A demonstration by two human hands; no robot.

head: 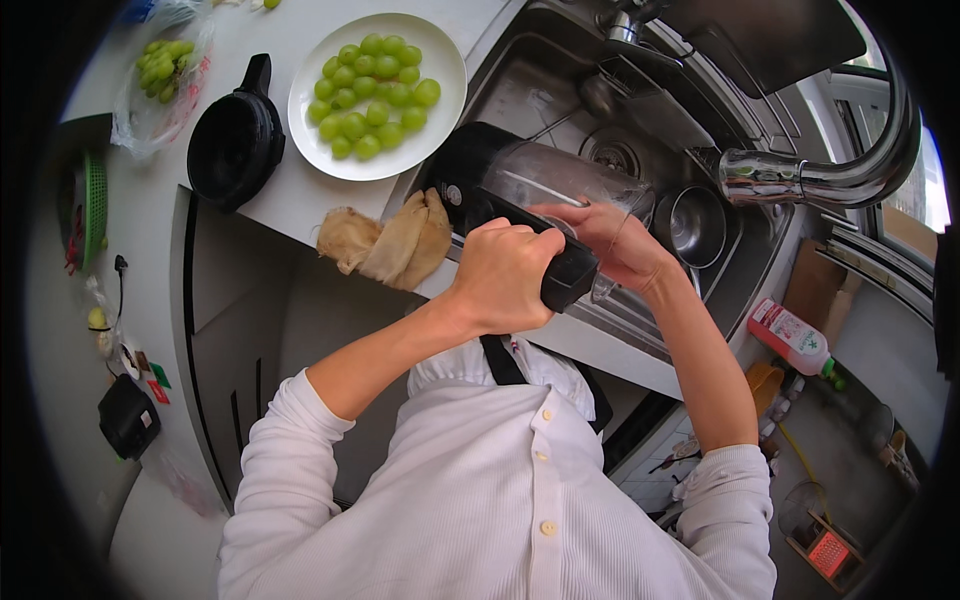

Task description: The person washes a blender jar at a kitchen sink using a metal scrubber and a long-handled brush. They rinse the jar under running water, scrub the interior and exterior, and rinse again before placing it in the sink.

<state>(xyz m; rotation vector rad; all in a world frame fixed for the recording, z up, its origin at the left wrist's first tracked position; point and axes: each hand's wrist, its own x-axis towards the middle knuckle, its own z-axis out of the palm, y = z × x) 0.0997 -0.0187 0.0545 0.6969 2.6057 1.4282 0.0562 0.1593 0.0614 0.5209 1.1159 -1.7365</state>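
Note:
A clear blender jug (570, 169) with a black base lies tilted over the sink, its mouth towards the lower right. My left hand (506, 274) is closed around its black handle (574, 274). At the mouth end, my right hand (619, 244) touches the jug, with fingers partly seen through the clear wall. Whether those fingers are inside the jug or against its outside, I cannot tell. Below the base, a crumpled tan cloth (405, 240) hangs over the counter edge. A white plate (307, 142) of green grapes (375, 94) stands just left of the sink.
The steel sink (536, 82) holds a metal bowl (694, 225) and a ladle (598, 96). A chrome faucet (765, 176) reaches in from the right. A black jug lid (232, 150) and a plastic bag of grapes (161, 71) lie left. A pink detergent bottle (789, 336) is at right.

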